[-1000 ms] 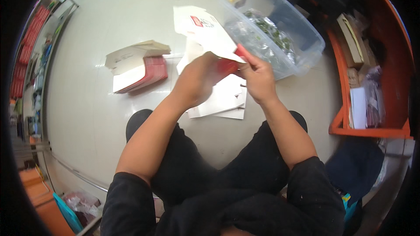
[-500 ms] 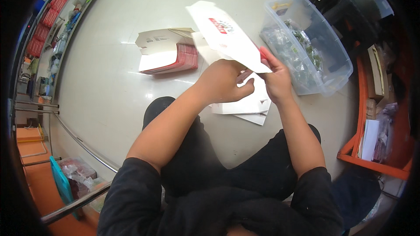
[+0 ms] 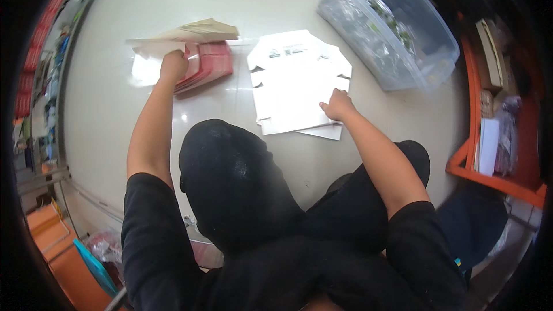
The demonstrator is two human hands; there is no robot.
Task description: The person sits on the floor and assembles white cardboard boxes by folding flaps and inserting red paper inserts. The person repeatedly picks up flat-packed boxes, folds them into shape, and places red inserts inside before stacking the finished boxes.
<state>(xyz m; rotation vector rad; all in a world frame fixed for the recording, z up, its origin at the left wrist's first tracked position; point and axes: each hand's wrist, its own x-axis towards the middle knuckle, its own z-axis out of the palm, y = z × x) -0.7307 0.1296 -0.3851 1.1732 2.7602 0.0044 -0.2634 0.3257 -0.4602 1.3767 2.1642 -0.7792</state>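
My left hand (image 3: pixel 174 66) is closed on the edge of a white cardboard box blank (image 3: pixel 151 64) at the left pile, whose moving sheet is blurred. Beside and beneath it lies a bundle of folded red-and-white box blanks (image 3: pixel 216 60), with cream flaps raised behind. In front of me, unfolded white box blanks (image 3: pixel 294 92) with notched edges and tabs lie flat on the floor in a loose stack. My right hand (image 3: pixel 340 105) rests at the right edge of this stack, thumb and fingers apart. Part of its fingertips is hard to make out against the white.
A clear plastic bin (image 3: pixel 391 34) holding bagged greens stands at the far right. An orange shelf unit (image 3: pixel 461 167) with boxes and plastic-wrapped items is on my right. Metal shelving (image 3: pixel 55 80) with red packs lines the left, above a teal board (image 3: pixel 95 268).
The blank held in both hands now lies flat on the white stack. My left hand has moved left to the folded pile; my right hand has lowered to the stack's edge.
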